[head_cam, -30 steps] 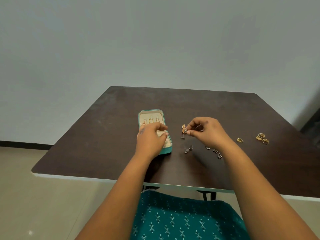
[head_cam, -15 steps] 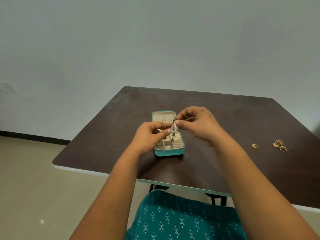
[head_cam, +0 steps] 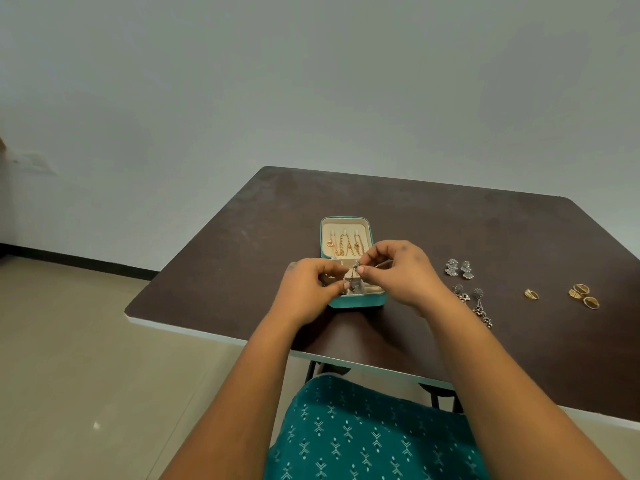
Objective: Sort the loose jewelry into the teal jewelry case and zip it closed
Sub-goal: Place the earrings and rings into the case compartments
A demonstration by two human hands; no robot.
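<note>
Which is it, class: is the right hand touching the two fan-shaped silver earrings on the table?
Apart. The head view shows bare dark table between the right hand and the fan-shaped earrings; the hand instead pinches a small earring over the case.

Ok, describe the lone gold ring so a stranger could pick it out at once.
Start at the dark table and go right of the teal jewelry case, past the silver earrings. The lone gold ring lies apart, left of the gold ring cluster.
</note>
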